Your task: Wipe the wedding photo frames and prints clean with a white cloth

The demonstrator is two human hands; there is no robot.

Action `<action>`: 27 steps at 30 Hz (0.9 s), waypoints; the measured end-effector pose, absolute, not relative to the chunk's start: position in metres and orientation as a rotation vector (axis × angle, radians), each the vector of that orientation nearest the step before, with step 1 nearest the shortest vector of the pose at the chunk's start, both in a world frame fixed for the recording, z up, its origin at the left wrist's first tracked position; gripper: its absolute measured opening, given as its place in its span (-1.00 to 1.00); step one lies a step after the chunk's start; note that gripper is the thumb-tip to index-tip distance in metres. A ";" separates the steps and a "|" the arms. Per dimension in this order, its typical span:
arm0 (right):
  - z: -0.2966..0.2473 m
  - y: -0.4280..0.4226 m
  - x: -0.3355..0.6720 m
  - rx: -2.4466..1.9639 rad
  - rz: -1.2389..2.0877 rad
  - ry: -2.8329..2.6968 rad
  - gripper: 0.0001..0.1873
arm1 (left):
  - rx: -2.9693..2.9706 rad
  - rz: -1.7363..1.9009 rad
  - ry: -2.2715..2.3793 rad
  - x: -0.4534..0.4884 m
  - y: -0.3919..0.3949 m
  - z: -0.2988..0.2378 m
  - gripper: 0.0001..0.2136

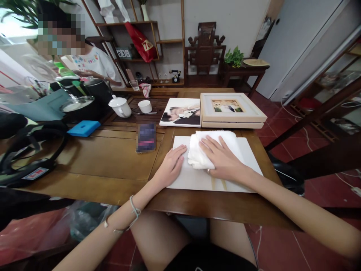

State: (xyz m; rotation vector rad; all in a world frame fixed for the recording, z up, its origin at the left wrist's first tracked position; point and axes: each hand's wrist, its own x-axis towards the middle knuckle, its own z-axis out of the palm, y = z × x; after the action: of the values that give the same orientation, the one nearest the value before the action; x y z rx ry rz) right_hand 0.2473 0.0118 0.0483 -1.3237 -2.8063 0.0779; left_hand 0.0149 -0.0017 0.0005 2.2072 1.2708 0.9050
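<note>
A folded white cloth [200,152] lies on a flat white board [194,180] at the front of the wooden table. My right hand [221,154] holds the cloth against the board, with fingers spread across its top. The thumb's tip is hidden at the cloth's near edge. Left of the cloth, my left hand [172,163] rests on the board's left edge with its fingers stretched out and nothing in them. Two tan strips [218,183] show on the board's near part, partly below my right wrist.
Behind the board lie a photo panel [180,119] and stacked picture frames [248,113]. A phone [146,138], lidded white cup [120,107], small white bowl [144,107], blue box [84,128] and black headset [53,165] are to the left. Another person [97,64] is at the far left.
</note>
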 end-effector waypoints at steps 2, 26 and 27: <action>0.050 0.018 0.241 -1.377 0.029 -2.812 -0.12 | 2.199 0.916 1.272 0.015 -0.002 0.000 -0.60; 0.050 0.014 0.230 -1.386 -0.052 -2.814 -0.15 | 2.157 0.910 1.276 0.015 -0.001 0.001 -0.60; 0.051 -0.001 0.227 -1.355 -0.074 -2.851 -0.12 | 2.157 0.909 1.274 0.015 -0.001 0.001 -0.60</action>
State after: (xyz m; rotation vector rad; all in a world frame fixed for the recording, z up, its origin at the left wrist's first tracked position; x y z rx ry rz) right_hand 0.2274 -0.0009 0.0506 -1.3545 -2.8510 -0.0735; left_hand 0.0148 -0.0013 0.0011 2.1569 1.2739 0.9089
